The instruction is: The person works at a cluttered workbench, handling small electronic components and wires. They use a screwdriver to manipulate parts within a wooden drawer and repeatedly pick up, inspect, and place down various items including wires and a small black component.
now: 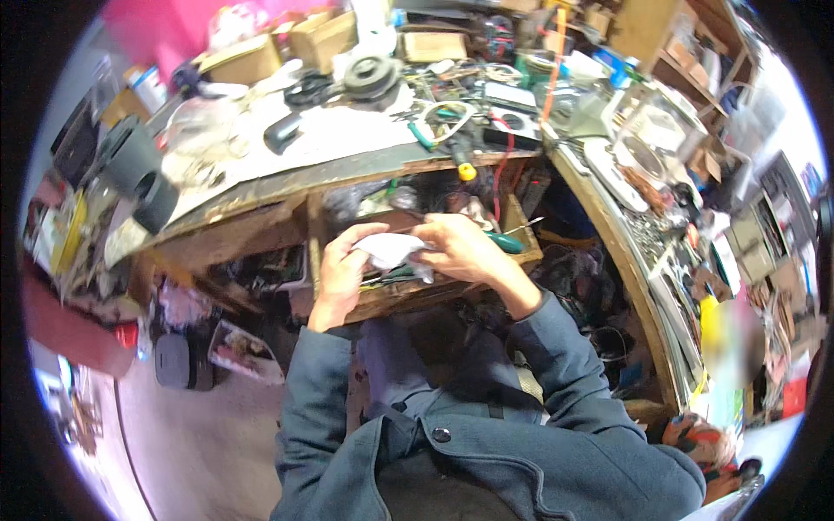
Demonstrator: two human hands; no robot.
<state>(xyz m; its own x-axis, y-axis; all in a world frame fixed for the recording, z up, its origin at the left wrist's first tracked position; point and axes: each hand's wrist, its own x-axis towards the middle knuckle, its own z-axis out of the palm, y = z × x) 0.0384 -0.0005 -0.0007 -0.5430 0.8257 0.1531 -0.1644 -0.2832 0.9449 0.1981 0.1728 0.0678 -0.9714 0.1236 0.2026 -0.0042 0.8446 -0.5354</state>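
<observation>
Both of my hands are raised over an open wooden drawer (524, 259) under the workbench. My left hand (343, 265) grips the left side of a small, crumpled white bag or cloth (387, 247), fingers bent round it. My right hand (459, 256) pinches the same white item on its right. What is inside it, if anything, is hidden. In the drawer, a green-handled tool (502, 240) lies just right of my right hand, among plastic bags and small items.
The cluttered bench (239, 182) holds grey pulleys (369, 80), cardboard boxes (320, 36), wires and tools. A dark grey cylinder (130, 152) stands at the left. A second crowded worktop (608, 226) runs down the right. A bin of scraps (243, 352) and a dark case (182, 360) sit on the floor.
</observation>
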